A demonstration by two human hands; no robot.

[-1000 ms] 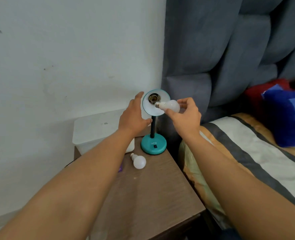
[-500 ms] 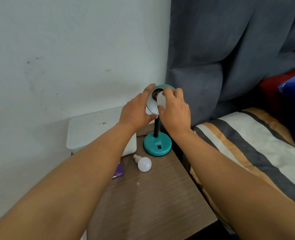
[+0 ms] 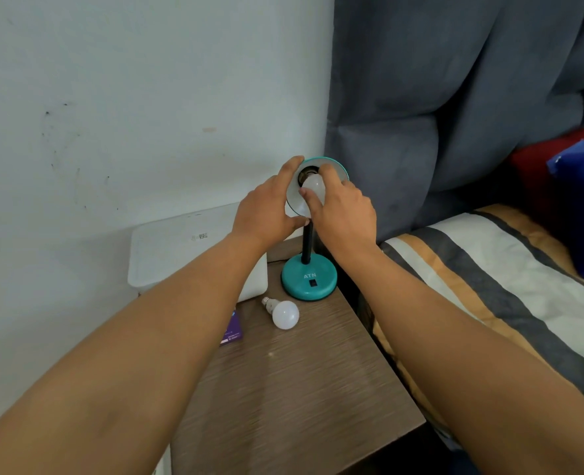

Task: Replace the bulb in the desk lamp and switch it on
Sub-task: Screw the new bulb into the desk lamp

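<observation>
cross-threading is my worry: my right hand pinches the frosted white bulb at the socket, my left hand clamps the teal lamp shade. if it tilts, it jams.

Two bulbs on show: one white bulb up at the lamp's shade, and a second white bulb lying on the desk. One desk lamp, teal, with one round base and one black stem. Two hands in play, the left hand and the right hand. One white box sits at the back of the desk. One small purple card, partly hidden by the forearm. One desk, and one bed alongside, with one blue cushion and something red behind it.
</observation>
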